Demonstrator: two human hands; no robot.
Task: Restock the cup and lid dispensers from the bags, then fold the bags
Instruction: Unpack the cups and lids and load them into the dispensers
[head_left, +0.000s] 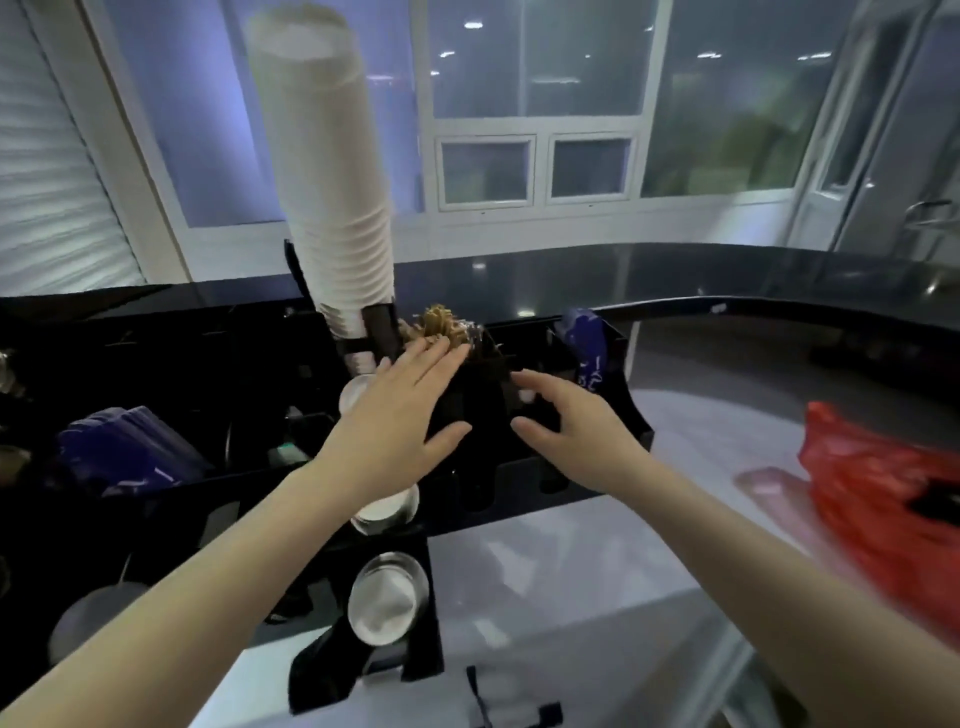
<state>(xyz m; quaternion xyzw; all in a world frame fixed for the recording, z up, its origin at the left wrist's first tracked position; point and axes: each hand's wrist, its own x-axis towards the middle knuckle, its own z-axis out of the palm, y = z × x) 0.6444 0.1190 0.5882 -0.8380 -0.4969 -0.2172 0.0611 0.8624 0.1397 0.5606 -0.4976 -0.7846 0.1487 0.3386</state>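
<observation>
Pale counter (597, 582) w/ black dispenser rack (426, 670), red bag (883, 493).

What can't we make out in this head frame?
- Red bag: motion-blurred and cut by the right edge; contents unseen.
- Black dispenser slots: too dark, partly behind the left hand and right hand.
- Cup stack: top blurred, count unreadable.

Our single head view: we look forward and down, close over bench (545, 561), windows (535, 98) beyond.
</observation>
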